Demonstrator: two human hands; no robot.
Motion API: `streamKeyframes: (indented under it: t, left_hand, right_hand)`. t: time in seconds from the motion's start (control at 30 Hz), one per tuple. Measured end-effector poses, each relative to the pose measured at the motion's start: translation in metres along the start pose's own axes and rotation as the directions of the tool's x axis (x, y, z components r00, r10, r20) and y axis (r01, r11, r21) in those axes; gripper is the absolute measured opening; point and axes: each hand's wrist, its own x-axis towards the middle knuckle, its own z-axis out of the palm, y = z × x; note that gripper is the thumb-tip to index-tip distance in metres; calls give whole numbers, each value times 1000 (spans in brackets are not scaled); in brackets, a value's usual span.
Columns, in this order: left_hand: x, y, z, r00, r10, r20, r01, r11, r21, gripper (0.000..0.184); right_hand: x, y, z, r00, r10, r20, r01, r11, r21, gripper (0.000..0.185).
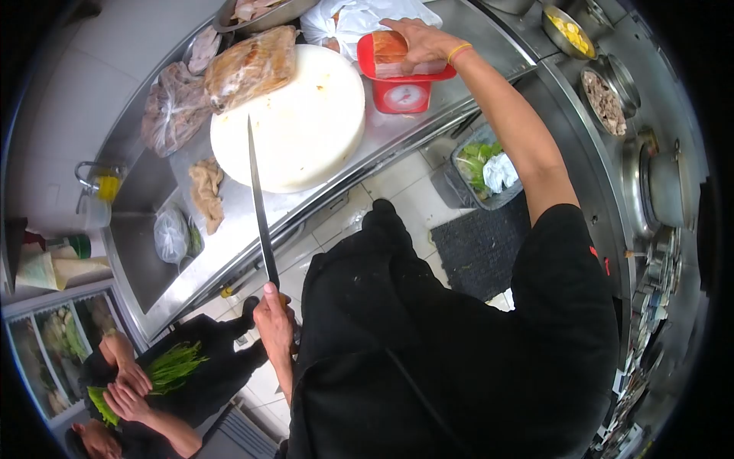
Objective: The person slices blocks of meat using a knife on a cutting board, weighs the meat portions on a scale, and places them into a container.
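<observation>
My left hand (275, 321) is closed round the handle of a long knife (258, 191). The blade points away from me, its tip over the edge of a thick round white chopping board (306, 138). My right hand (422, 44), with a yellow band at the wrist, grips a block of layered meat (388, 52) on the red pan of a kitchen scale (403, 97). A bagged slab of brown meat (252, 67) rests on the board's far left edge. Beside it lies another bag of meat (173, 111).
A white plastic bag (355, 21) lies behind the scale. A tan cloth (205, 195) sits by the sink (138, 256). A bin (489, 172) stands below the counter. At lower left a co-worker (222, 359) holds green vegetables (176, 367). Pots and bowls line the right.
</observation>
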Motion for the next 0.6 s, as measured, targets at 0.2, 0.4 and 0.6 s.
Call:
streamKeyframes:
  t: [0.2,0.4,0.6]
  left_hand:
    - [0,1,-1,1000,-13,-3,13,1000,-22,71]
    - [4,6,3,1000,-12,-4,12,998,-63,71]
    - [12,10,11,998,-66,-8,65,993,-97,75]
  right_hand:
    - [11,17,13,996,-67,-65,68,998,18,115]
    - [10,15,9,979,-118,-169,138,984,112,74]
    - [-15,-78,-23,966,-173,-191,206,964,168,82]
